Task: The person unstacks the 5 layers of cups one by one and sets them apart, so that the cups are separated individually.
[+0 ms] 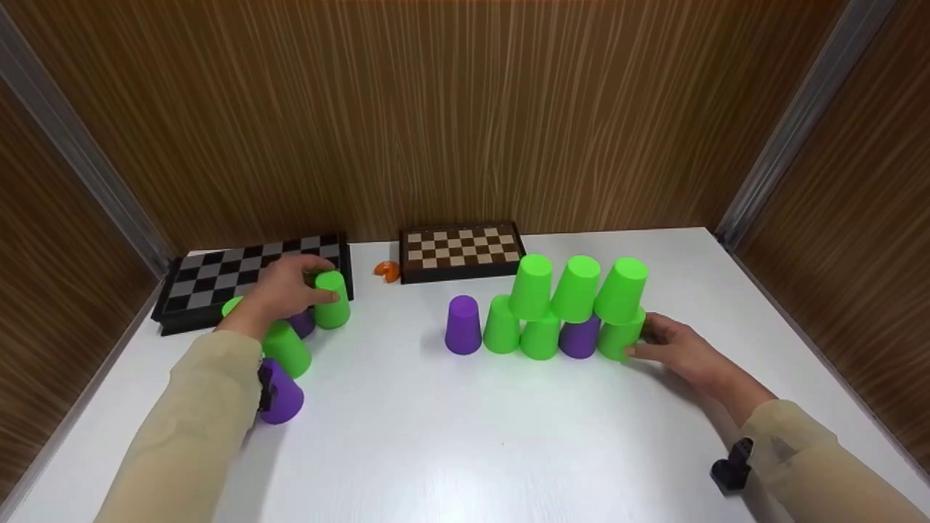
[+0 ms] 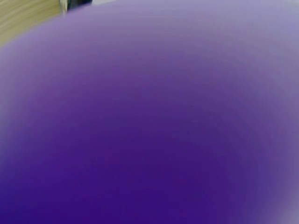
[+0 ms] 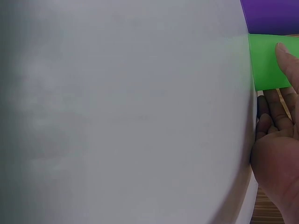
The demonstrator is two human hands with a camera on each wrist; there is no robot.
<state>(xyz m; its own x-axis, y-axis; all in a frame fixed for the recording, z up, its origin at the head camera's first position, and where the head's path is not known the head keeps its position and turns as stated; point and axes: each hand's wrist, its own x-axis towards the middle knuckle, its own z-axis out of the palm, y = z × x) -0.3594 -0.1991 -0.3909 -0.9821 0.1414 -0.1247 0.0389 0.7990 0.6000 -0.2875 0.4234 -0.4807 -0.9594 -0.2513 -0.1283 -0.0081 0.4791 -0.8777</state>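
My left hand (image 1: 287, 287) holds a green cup (image 1: 332, 301), thumb across its front and fingers reaching behind. Under that arm stand another green cup (image 1: 288, 349), a tilted-looking purple cup (image 1: 285, 396) and a partly hidden purple cup (image 1: 302, 323). Purple fills nearly all of the left wrist view. On the right, three upside-down green cups, the middle one (image 1: 577, 289) among them, rest on a lower row of green and purple cups. My right hand (image 1: 676, 352) is around the row's end green cup (image 3: 268, 63), thumb on its front, fingers at its far side.
A black-and-grey chessboard (image 1: 211, 283) lies behind the left hand. A brown-and-cream chessboard (image 1: 463, 248) sits against the wooden back wall (image 1: 450, 109). Between them is a small orange object (image 1: 389, 271). One purple cup (image 1: 463, 327) stands at the row's left end.
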